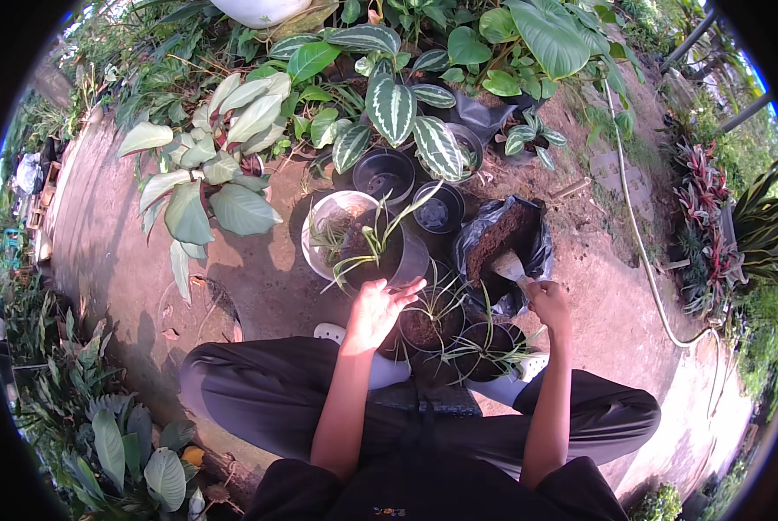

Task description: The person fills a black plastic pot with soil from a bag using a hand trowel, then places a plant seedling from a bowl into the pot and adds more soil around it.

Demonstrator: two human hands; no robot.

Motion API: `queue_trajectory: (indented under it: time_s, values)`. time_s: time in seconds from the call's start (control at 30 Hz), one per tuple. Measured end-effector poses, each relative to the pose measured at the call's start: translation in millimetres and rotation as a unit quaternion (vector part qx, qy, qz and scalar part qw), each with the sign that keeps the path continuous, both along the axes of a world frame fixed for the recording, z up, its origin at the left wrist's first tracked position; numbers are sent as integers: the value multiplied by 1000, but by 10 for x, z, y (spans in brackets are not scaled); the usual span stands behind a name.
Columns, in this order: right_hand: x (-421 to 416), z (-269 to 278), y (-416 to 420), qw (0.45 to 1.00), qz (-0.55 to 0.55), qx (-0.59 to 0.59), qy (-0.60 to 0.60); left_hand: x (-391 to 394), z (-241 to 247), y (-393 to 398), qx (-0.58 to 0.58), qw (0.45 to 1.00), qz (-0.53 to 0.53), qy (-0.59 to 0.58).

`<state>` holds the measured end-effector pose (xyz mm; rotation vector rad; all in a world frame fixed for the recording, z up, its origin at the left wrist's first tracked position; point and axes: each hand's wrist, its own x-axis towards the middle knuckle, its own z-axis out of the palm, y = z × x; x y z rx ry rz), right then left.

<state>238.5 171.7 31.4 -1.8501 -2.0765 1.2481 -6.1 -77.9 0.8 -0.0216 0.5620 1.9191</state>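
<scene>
My right hand (pixel 547 303) grips the handle of a small trowel (pixel 509 266), whose blade rests in dark soil (pixel 493 247) inside a black plastic bag (pixel 540 244). Nothing is in my left hand (pixel 377 306), palm up with fingers apart, at the near rim of a black pot (pixel 416 255) that holds a young spider plant (pixel 377 238). That pot overlaps a white pot (pixel 311 244) with thin greenery in it. Between my feet stand further dark pots, one with a spider plant (pixel 432 316) and another with a similar plant (pixel 486 345).
Empty black pots (pixel 383 174) (pixel 438 208) stand beyond the planted ones. Large potted foliage (pixel 242 208) spreads at the left, and striped-leaf plants (pixel 392 107) line the far side. A hose (pixel 636 228) runs along the ground at the right.
</scene>
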Motion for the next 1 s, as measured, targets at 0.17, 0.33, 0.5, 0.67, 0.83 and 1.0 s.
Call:
queue_trajectory:
  time_s: [0.17,0.33,0.5,0.67,0.83,1.0]
  values:
    - [8,-880,172,999,38,4,-22,2,-58,-4,28,994,38,94]
    - [-138,-1385,264,997,46,30,-59,73,6,-12,-53,978,79,185]
    - [-302,-1720,308,995,-16,-78,52,31,-20,6,-2,984,88,154]
    - [-239,-1488,108,981,-92,-117,124,-44,-85,-60,-2,990,87,110]
    - [-281,-1370,35,946,-150,-185,218,-5,80,8,-53,989,91,102]
    - [-455,-1503,170,956,-168,-145,192,8,88,43,-50,991,86,92]
